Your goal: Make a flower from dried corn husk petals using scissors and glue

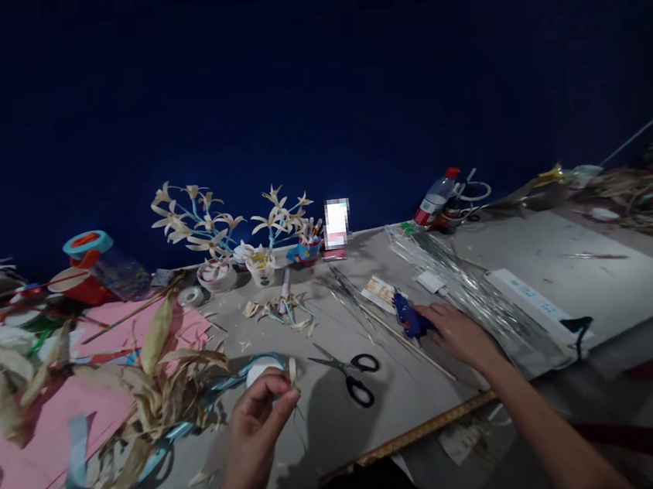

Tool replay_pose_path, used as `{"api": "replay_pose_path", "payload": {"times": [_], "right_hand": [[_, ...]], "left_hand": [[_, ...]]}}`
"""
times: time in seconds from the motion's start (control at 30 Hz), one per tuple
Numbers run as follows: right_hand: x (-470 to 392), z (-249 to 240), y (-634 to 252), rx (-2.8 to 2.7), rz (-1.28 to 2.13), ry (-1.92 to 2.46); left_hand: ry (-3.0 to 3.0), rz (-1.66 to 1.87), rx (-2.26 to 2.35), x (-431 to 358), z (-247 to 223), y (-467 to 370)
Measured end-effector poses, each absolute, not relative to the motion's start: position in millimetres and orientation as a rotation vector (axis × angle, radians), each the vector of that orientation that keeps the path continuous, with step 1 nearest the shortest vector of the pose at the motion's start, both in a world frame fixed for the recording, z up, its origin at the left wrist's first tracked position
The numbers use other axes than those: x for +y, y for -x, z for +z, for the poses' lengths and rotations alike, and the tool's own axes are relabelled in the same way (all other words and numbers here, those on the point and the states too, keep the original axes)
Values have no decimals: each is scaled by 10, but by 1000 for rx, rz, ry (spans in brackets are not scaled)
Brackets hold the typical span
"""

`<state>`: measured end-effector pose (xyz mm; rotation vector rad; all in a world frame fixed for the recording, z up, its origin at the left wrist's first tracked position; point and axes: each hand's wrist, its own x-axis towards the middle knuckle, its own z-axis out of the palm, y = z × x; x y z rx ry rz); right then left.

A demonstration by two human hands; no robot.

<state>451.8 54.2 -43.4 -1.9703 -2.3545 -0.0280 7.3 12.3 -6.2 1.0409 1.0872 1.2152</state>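
My left hand (263,414) is in a pinch, thumb against fingertips, on a small pale piece of corn husk (293,369) held upright. My right hand (456,333) reaches to the right and has its fingers around the handle of a blue hot glue gun (409,315), which is on the table. Between the hands lie black-handled scissors (348,368), their blades partly spread and pointing left. Behind my left fingers are a white round object (262,366), partly covered, and blue ribbon (229,377).
Dried corn husks (161,394) and pink paper (59,420) cover the left side. Pale husk flowers (198,211) stand in small pots behind, near a lit phone (336,224). Wire bundles (471,284), a tilted bottle (437,198) and a power strip (534,304) lie right.
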Motion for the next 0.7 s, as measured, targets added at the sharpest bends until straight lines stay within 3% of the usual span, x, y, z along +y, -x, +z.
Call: {"api": "replay_pose_path", "payload": {"times": [0.33, 0.7], "right_hand": [[826, -198, -4746, -2190, 506, 1954], [852, -292, -4617, -1298, 1109, 1853]], "left_hand": [[-1071, 1227, 1114, 144, -42, -85], [-1106, 1256, 1083, 142, 21, -106]]}}
